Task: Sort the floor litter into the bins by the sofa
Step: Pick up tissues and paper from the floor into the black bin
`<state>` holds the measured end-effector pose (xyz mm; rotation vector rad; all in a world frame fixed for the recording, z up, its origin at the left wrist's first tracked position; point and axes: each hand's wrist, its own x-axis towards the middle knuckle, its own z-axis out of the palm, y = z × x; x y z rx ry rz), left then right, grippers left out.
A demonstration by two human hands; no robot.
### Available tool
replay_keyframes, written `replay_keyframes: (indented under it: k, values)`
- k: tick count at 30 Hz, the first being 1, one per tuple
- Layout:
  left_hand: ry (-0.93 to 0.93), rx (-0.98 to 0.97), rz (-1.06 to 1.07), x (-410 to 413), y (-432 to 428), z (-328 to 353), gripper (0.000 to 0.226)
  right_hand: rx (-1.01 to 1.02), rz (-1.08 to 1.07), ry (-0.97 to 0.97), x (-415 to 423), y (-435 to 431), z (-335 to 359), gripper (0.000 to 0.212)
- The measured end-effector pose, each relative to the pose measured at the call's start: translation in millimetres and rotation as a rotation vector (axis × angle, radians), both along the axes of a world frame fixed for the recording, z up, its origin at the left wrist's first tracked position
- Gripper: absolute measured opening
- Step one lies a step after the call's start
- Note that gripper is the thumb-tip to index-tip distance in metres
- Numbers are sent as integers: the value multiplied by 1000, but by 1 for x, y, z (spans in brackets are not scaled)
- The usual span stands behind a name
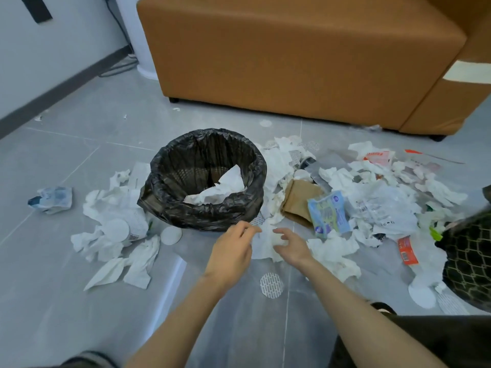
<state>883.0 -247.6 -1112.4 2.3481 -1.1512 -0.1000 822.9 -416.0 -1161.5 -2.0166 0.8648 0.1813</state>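
Two bare arms reach out from the bottom of the view toward the mess on the floor (66,144). Left hand (233,248) has its fingers curled but loose, and it holds nothing that I can see. Right hand (291,245) is half open over a white tissue (265,241). Its fingertips touch the paper, but I cannot tell if it has a real grip yet.

Just past the hands, at about 11 o'clock from them, stands the black-lined bin (204,179). It has only a few white papers (220,189) at the bottom, so it is nearly empty. A second bin with a wire pattern (470,256) peeks in at 3 o'clock, at the right edge. I cannot see what is inside it.

I think the job has only just begun. Lots of litter is left. At 9 o'clock from the black-lined bin lies a heap of crumpled tissues (117,229) and a squashed blue and white packet (51,199). At 3 o'clock from that bin there is a brown paper bag (300,200), a blue wipes pack (328,213), clear plastic wrap (382,205) and a small red wrapper (407,249). More white scraps spread back toward the brown sofa (292,54) at 12 o'clock.
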Motion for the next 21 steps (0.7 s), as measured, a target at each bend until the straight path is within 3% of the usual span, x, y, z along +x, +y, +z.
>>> replay_keyframes:
  k: [6, 9, 13, 18, 21]
  values:
    - [190, 169, 111, 6, 7, -45, 41, -106, 318, 135, 6, 9, -24, 56]
    - [246, 229, 127, 7, 7, -59, 44, -212, 393, 201, -2, 9, -36, 51]
    - [333, 333, 150, 5, 6, -74, 46, -357, 273, 124, -20, 7, -41, 29]
    - [380, 383, 80, -12, -6, -87, 44, -434, 15, 209, -39, -6, -27, 24]
    - [404, 419, 33, -25, -17, -90, 45, -491, -59, 162, -45, -12, -18, 23]
